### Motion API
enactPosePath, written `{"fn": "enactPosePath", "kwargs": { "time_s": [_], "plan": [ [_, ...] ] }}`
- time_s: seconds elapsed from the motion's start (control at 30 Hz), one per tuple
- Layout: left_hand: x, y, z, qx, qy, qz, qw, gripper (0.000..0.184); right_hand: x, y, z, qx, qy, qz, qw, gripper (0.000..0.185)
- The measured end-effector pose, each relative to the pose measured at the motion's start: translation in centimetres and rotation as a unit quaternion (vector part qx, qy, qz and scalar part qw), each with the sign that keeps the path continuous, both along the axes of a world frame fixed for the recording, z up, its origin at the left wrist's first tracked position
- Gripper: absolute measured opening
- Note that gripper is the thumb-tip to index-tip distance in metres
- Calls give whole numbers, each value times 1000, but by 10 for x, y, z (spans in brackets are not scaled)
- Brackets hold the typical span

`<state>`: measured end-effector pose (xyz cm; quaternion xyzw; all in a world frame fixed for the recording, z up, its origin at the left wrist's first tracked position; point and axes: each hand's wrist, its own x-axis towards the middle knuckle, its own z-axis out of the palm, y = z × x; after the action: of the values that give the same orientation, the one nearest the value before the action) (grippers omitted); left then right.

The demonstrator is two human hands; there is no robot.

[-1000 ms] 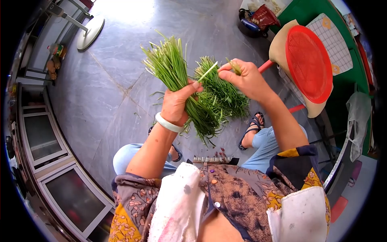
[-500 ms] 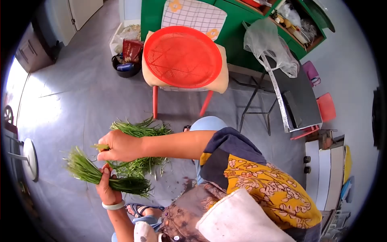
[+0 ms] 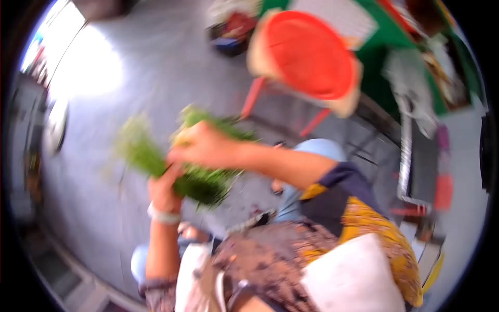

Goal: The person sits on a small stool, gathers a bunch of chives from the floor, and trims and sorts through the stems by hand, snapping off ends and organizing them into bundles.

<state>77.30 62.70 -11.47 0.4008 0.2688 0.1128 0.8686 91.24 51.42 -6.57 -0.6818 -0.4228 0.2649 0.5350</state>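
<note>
My left hand [image 3: 165, 188], with a pale bangle at the wrist, is wrapped round the middle of a bunch of chives [image 3: 141, 152]. The thin green stalks fan out at the upper left, and the darker end pokes out below right. My right hand [image 3: 204, 144] is closed and lies right by the left fingers and the bunch. It is blurred, so what its fingertips pinch, if anything, cannot be made out. Behind and under my hands, a pile of loose chives [image 3: 228, 128] lies on the grey floor.
A red mesh basket [image 3: 312, 57] rests on a cushioned chair with red legs [image 3: 253, 97]. Near it stands a dark bin [image 3: 230, 46]. A clear plastic bag [image 3: 410, 83] hangs by a dark table at right. A green cabinet [image 3: 371, 67] is behind.
The whole view has swung and blurred, so the chair and basket sit further right. My right hand has come down from above the bunch to beside my left fingers. The left hand keeps its hold.
</note>
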Motion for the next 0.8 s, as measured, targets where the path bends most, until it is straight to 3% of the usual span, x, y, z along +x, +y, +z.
{"fn": "enactPosePath", "kwargs": {
  "time_s": [0.03, 0.23, 0.47, 0.73, 0.8],
  "plan": [
    [-3, 1, 4, -22, 7, -8, 1000, 19, 0, 0, 3, -48, -6, 16, 999, 17],
    [-8, 8, 15, -45, -55, -42, 997, 13, -2, 1, 2, -7, 92, 63, 994, 13],
    [-11, 15, 16, -82, -60, -55, 993, 18, 7, 2, 6, -26, 1, 92, 995, 13],
    [-11, 15, 10, -111, -55, -56, 991, 21, 29, -3, 11, 15, -20, -97, 995, 13],
    [-10, 15, 8, -110, -55, -51, 991, 21, 36, -7, 14, -17, -33, -97, 995, 15]
  ]
}}
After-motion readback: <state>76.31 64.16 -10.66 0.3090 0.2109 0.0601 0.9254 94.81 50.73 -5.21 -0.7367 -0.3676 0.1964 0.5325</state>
